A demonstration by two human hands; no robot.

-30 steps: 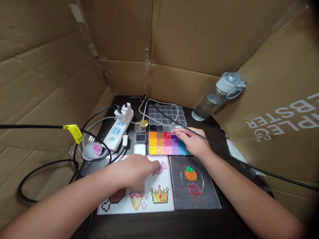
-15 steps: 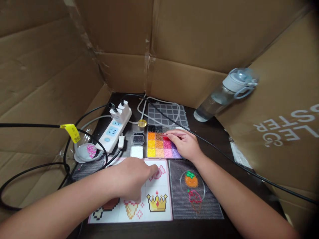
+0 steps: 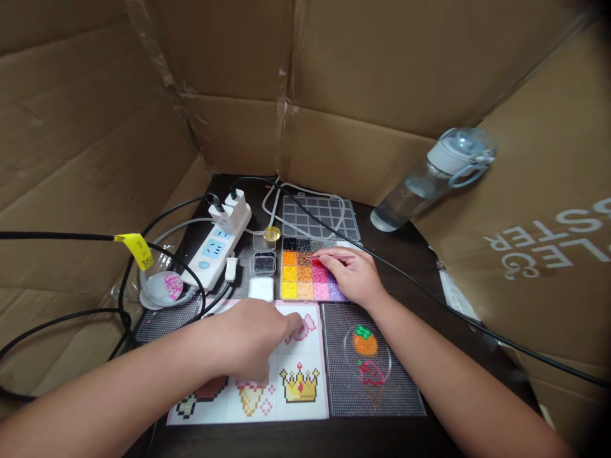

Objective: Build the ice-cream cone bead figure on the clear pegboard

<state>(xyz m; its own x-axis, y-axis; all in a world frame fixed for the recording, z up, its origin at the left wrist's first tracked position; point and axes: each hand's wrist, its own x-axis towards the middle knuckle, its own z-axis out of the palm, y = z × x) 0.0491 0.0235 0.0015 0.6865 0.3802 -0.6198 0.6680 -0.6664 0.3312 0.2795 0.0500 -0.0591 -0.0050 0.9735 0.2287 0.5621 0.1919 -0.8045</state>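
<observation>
Up close, the left hand (image 3: 252, 334) rests on the pattern sheet (image 3: 291, 356), 1 digit out at the pink candy picture (image 3: 305, 329); whether it grips anything, I can't tell. To its right, the pegboard (image 3: 353, 401) bears an orange bead fruit (image 3: 365, 344). Beyond, the right hand (image 3: 354, 276) pinches a slim pink tool (image 3: 344, 257) over the bead box (image 3: 305, 299). Farther back: a water bottle (image 3: 415, 191).

Dim, soft, fairly even light; direction hard to tell. Cardboard walls (image 3: 363, 70) dull brown; pattern sheet (image 3: 298, 353) and white bead box (image 3: 261, 289) among brightest patches. Dark surface (image 3: 286, 443) nearly without detail. Wide-lens stretch toward edges (bottle (image 3: 405, 194) leans outward, cap smeared). Lettering (image 3: 547, 242) soft at right; upper-right corner falls to black. Bead tray (image 3: 296, 272) clearer, colours vivid.
</observation>
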